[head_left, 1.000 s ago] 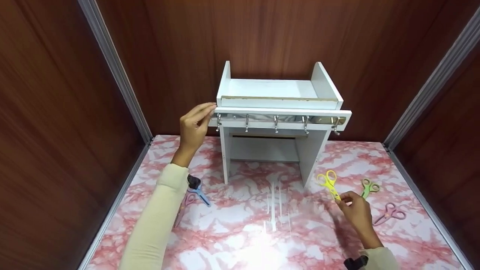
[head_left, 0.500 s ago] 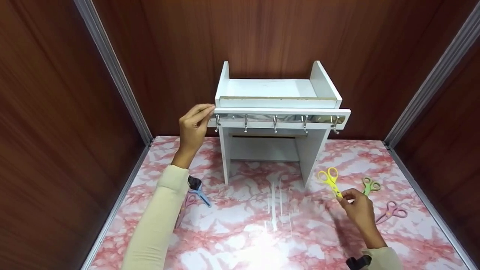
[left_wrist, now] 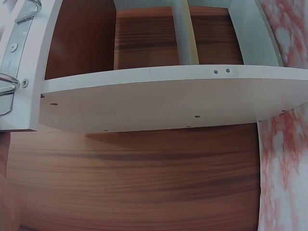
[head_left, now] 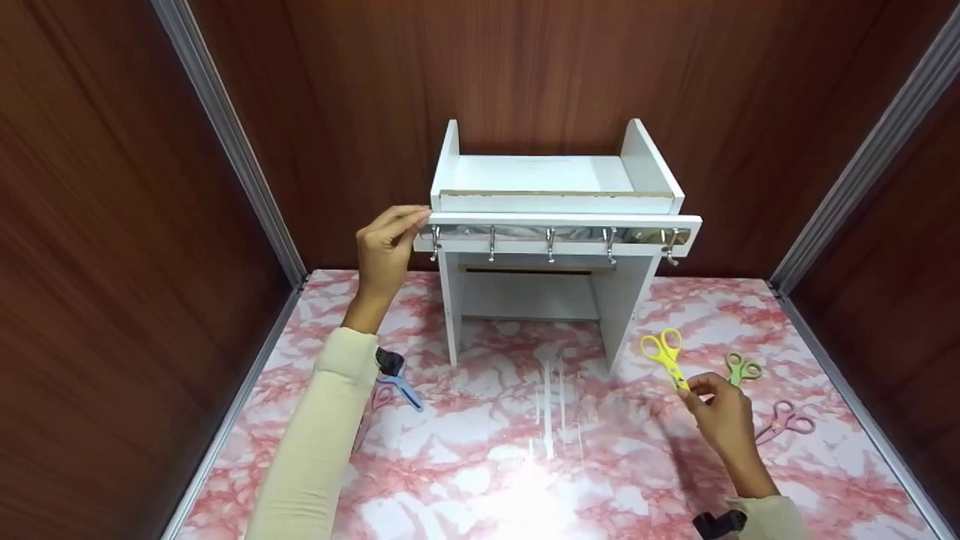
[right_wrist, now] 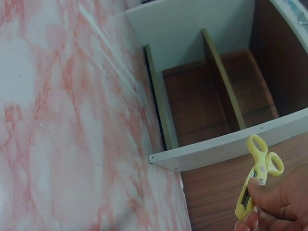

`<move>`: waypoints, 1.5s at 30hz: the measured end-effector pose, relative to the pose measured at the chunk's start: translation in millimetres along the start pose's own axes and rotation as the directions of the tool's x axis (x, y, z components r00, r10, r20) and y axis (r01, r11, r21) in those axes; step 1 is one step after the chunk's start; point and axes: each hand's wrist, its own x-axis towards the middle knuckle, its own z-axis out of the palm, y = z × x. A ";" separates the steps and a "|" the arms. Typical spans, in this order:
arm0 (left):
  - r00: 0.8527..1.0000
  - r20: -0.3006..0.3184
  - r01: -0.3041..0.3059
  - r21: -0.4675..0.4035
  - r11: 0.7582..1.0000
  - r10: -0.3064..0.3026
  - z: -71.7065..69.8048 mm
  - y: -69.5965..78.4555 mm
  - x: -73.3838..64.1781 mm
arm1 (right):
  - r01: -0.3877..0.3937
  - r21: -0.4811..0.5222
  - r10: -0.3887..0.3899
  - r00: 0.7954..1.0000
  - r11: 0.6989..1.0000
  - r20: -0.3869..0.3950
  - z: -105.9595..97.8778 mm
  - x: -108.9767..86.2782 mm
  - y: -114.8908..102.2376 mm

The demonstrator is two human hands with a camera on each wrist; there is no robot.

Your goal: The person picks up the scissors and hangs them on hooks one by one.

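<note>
My right hand [head_left: 724, 417] pinches yellow scissors [head_left: 666, 358] by the blade end, the two handle loops pointing up and away. In the right wrist view the thumb presses on the scissors [right_wrist: 260, 166] below the loops. My left hand [head_left: 385, 244] pinches the left end of a white hook rail [head_left: 577, 223] with fingertips and thumb. The rail carries several silver hooks [head_left: 551, 245] on a shiny strip and crosses the front of a white shelf unit [head_left: 651, 169]. In the left wrist view only a blurred bit of the left hand [left_wrist: 7, 207] shows.
On the pink marbled table [head_left: 465, 487], green scissors [head_left: 742, 367] and pink scissors [head_left: 785, 421] lie at the right. Blue scissors [head_left: 405, 394] and another pink pair [head_left: 381, 396] lie at the left, partly behind my forearm. Brown panel walls [head_left: 540, 67] enclose the table.
The right hand and the yellow scissors have shifted slightly up and to the right, toward the green scissors. My left hand keeps its grip on the rail's end.
</note>
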 end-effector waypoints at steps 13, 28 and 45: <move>1.000 0.002 0.024 -0.029 0.999 -0.024 -3.0 -2.4 0.6 | -0.001 0.012 0.002 1.000 1.000 -0.024 -6.9 4.6 -14.5; 1.000 0.010 0.026 -0.020 0.999 -0.026 -3.1 28.6 9.4 | 0.017 -0.002 -0.017 0.999 1.000 -0.030 -15.7 5.9 -33.3; 0.999 0.021 0.033 -0.021 0.999 -0.032 -2.3 -2.4 0.9 | 0.089 0.040 -0.086 0.994 0.995 -0.069 -24.3 17.5 -56.2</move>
